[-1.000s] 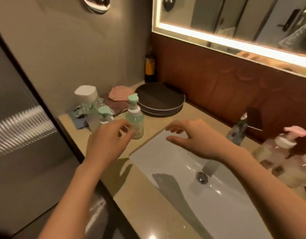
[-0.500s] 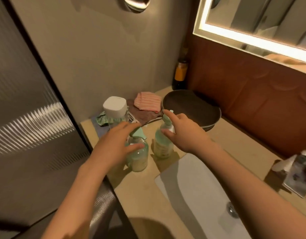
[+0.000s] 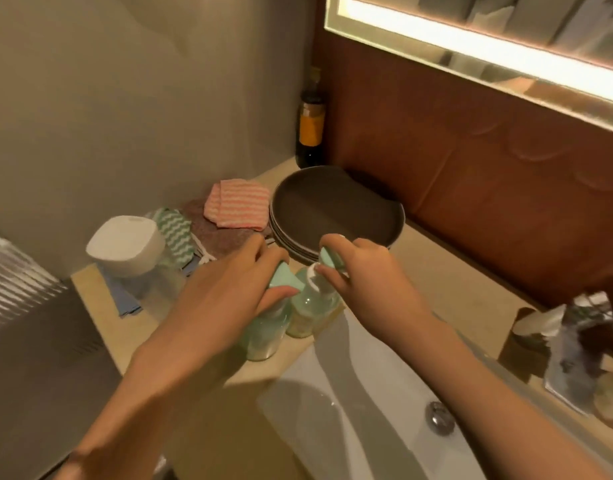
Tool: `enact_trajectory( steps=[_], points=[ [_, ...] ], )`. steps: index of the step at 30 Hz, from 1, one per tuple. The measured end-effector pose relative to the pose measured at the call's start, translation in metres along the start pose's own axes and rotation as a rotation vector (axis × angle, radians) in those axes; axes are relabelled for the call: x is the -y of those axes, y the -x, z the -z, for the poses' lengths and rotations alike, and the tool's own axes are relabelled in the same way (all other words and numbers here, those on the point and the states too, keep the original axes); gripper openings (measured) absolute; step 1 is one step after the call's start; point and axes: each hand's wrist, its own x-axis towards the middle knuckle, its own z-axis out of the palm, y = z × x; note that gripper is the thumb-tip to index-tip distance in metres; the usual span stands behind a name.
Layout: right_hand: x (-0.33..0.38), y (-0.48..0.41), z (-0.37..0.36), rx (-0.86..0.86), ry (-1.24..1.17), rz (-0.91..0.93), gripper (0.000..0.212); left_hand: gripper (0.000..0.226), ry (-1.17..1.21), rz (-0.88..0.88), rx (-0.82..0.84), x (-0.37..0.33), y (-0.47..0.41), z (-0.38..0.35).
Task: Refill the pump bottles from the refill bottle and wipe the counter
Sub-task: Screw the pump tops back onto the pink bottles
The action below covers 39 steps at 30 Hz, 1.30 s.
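Two clear pump bottles with mint-green pump heads stand side by side on the beige counter [image 3: 447,282] at the sink's left corner. My left hand [image 3: 225,296] grips the pump head of the nearer, left pump bottle [image 3: 267,327]. My right hand [image 3: 364,271] pinches the pump head of the right pump bottle [image 3: 308,310]. A taller clear refill bottle with a white cap [image 3: 125,247] stands further left by the wall. Folded cloths lie behind it: a pink striped cloth [image 3: 236,207] and a green wavy cloth [image 3: 173,233].
A stack of dark plates [image 3: 336,206] sits just behind my hands. A dark bottle with an orange label [image 3: 311,129] stands in the back corner. The white sink basin [image 3: 360,410] with its drain [image 3: 438,414] lies at lower right. More bottles [image 3: 571,351] crowd the right edge.
Both hands have closed onto the pump heads: the left hand now grips the nearer bottle's pump, the right pinches the other. The view has shifted closer and leftwards.
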Motion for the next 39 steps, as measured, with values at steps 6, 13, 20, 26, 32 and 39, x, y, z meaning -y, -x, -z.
enact_trajectory(
  steps=[6,13,20,26,32,39],
  points=[
    [-0.072,0.015,0.050,-0.086,0.120,-0.120,0.034,0.046,0.061,-0.142,-0.076,-0.049,-0.077,-0.004],
    [-0.158,0.032,0.078,-0.165,0.209,-0.321,0.036,0.053,0.116,-0.274,-0.112,-0.109,-0.166,-0.045],
    [-0.208,0.040,0.066,-0.242,0.217,-0.464,0.037,0.049,0.183,-0.387,-0.158,-0.151,-0.221,-0.077],
    [-0.218,0.042,0.057,-0.281,0.171,-0.496,0.043,0.044,0.221,-0.371,-0.098,-0.163,-0.239,-0.090],
    [-0.212,0.058,0.064,-0.313,0.080,-0.570,0.050,0.056,0.492,-0.269,0.106,-0.168,-0.235,-0.085],
    [-0.170,0.099,0.080,-0.326,-0.045,-0.599,0.045,0.064,0.584,-0.175,0.165,-0.172,-0.176,-0.062]
  ],
)
